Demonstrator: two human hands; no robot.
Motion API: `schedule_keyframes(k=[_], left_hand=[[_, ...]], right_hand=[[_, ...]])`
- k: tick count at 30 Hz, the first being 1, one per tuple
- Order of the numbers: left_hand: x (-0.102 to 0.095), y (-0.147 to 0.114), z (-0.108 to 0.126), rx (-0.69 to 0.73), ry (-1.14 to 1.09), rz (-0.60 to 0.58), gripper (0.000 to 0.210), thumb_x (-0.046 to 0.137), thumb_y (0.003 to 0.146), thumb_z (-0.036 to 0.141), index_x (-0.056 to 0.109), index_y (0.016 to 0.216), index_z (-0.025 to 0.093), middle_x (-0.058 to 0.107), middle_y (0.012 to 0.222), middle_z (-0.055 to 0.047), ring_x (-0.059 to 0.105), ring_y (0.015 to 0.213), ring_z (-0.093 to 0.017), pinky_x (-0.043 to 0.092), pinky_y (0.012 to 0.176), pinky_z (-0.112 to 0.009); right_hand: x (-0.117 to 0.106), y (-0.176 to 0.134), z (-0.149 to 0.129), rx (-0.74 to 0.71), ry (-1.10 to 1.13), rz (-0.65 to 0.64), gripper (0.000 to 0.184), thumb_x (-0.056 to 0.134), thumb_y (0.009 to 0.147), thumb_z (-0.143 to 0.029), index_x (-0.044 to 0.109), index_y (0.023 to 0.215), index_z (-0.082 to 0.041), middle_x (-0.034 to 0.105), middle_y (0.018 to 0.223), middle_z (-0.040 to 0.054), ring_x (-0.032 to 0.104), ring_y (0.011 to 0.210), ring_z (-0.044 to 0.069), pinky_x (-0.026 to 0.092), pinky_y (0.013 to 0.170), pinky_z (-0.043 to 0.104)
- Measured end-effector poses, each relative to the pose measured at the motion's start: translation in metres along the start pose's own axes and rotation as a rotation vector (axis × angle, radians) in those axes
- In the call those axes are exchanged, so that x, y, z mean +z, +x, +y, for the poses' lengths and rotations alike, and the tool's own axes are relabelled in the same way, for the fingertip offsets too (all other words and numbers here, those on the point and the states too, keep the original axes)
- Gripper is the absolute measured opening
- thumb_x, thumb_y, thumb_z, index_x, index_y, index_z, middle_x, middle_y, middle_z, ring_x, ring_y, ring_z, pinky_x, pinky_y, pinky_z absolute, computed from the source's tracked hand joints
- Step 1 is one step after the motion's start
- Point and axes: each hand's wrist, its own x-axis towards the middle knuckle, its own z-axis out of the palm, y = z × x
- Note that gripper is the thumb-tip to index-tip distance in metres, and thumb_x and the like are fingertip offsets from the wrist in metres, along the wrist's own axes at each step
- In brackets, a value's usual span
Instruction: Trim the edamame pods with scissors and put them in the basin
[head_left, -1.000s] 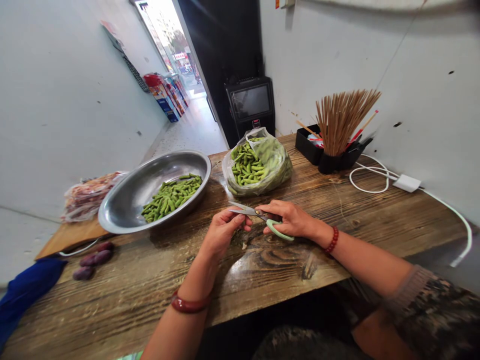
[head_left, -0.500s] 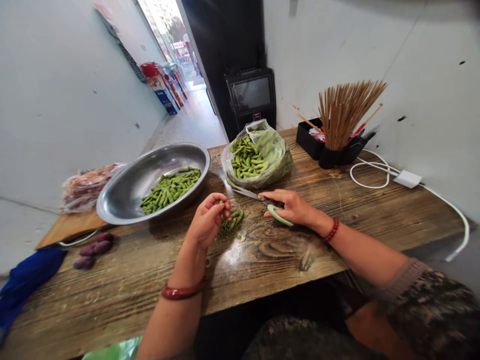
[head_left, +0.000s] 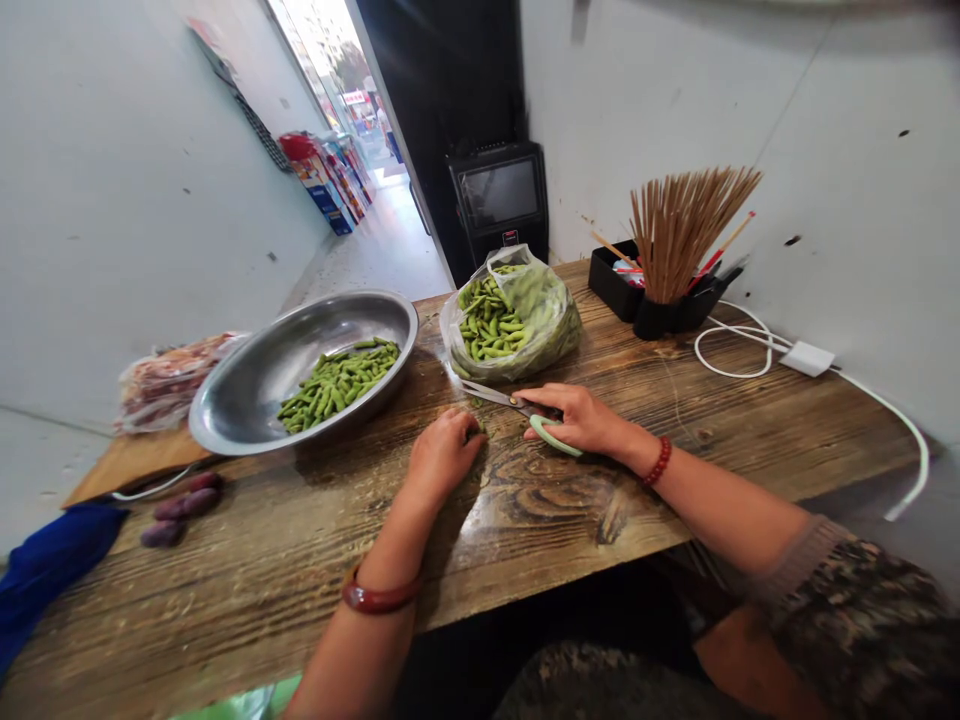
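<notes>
My left hand [head_left: 444, 455] is lowered to the tabletop, its fingers curled down over the edamame scraps. A bit of green pod [head_left: 481, 428] shows at its fingertips; the rest of what lies under the palm is hidden. My right hand [head_left: 581, 418] grips a pair of scissors [head_left: 491, 393] with pale green handles, the blades pointing left and slightly parted. Just beyond the blades stands a clear plastic bag [head_left: 551, 325] full of edamame pods [head_left: 491, 325]. Left of it, a wide steel basin [head_left: 240, 385] sits tilted, with a heap of pods [head_left: 341, 385] on its right side.
Bagged meat [head_left: 172, 380] lies on a wooden board [head_left: 131, 465] at the left, near purple plums [head_left: 180, 510] and blue cloth [head_left: 64, 560]. A black holder [head_left: 652, 318] of wooden skewers [head_left: 686, 230] and a white cable with adapter [head_left: 808, 358] occupy the right side of the table.
My left hand has come down and slightly right onto the scraps, turning its back upward and covering the pods there. The right hand with the scissors has stayed nearly in place.
</notes>
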Motion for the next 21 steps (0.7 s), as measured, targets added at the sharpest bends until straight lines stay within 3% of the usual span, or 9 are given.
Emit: schedule_keyframes(k=[3, 6, 9, 12, 16, 21], left_hand=[[0.0, 0.002, -0.004, -0.015, -0.162, 0.056, 0.007, 0.06, 0.074, 0.019, 0.066, 0.07, 0.02, 0.061, 0.073, -0.004, 0.054, 0.071, -0.019, 0.037, 0.066, -0.029], [-0.004, 0.003, -0.007, -0.117, -0.515, 0.11, 0.008, 0.064, 0.074, 0.025, 0.066, 0.072, 0.017, 0.059, 0.067, -0.002, 0.05, 0.063, -0.015, 0.037, 0.061, -0.026], [-0.012, 0.001, -0.004, -0.237, -0.931, 0.049, 0.02, 0.067, 0.076, 0.035, 0.064, 0.08, 0.015, 0.056, 0.064, 0.001, 0.041, 0.051, -0.009, 0.029, 0.048, -0.021], [-0.016, -0.002, 0.003, -0.247, -1.189, -0.019, 0.023, 0.068, 0.077, 0.037, 0.06, 0.081, 0.015, 0.06, 0.072, -0.001, 0.037, 0.047, -0.005, 0.022, 0.042, -0.018], [-0.014, -0.002, 0.007, -0.231, -1.288, -0.047, 0.023, 0.07, 0.076, 0.033, 0.061, 0.086, 0.015, 0.061, 0.075, -0.002, 0.04, 0.049, -0.005, 0.025, 0.042, -0.017], [-0.009, -0.002, 0.007, -0.206, -1.236, -0.042, 0.024, 0.072, 0.075, 0.033, 0.065, 0.088, 0.014, 0.06, 0.072, -0.002, 0.041, 0.05, -0.006, 0.024, 0.042, -0.017]], right_hand=[[0.0, 0.0, -0.001, 0.001, 0.001, 0.011, 0.054, 0.072, 0.078, -0.038, 0.059, 0.126, -0.017, 0.066, 0.092, 0.006, 0.058, 0.075, 0.015, 0.049, 0.072, 0.028], [-0.002, 0.0, -0.004, 0.013, 0.022, 0.006, 0.053, 0.073, 0.078, -0.037, 0.06, 0.125, -0.016, 0.066, 0.094, 0.0068, 0.06, 0.078, 0.016, 0.05, 0.074, 0.028], [-0.002, 0.0, -0.007, 0.022, 0.059, 0.001, 0.052, 0.073, 0.077, -0.038, 0.06, 0.124, -0.018, 0.066, 0.096, 0.0065, 0.06, 0.082, 0.016, 0.05, 0.077, 0.028], [-0.002, 0.0, -0.009, 0.013, 0.065, -0.003, 0.054, 0.073, 0.077, -0.04, 0.059, 0.125, -0.018, 0.065, 0.093, 0.0055, 0.059, 0.078, 0.015, 0.05, 0.074, 0.027], [0.0, -0.001, -0.01, -0.016, 0.037, -0.039, 0.061, 0.074, 0.076, -0.039, 0.054, 0.13, -0.019, 0.062, 0.093, 0.0047, 0.057, 0.076, 0.014, 0.049, 0.072, 0.027], [0.002, -0.001, -0.012, -0.031, 0.008, -0.084, 0.064, 0.074, 0.075, -0.039, 0.052, 0.132, -0.019, 0.061, 0.099, 0.0067, 0.058, 0.083, 0.017, 0.048, 0.076, 0.03]])
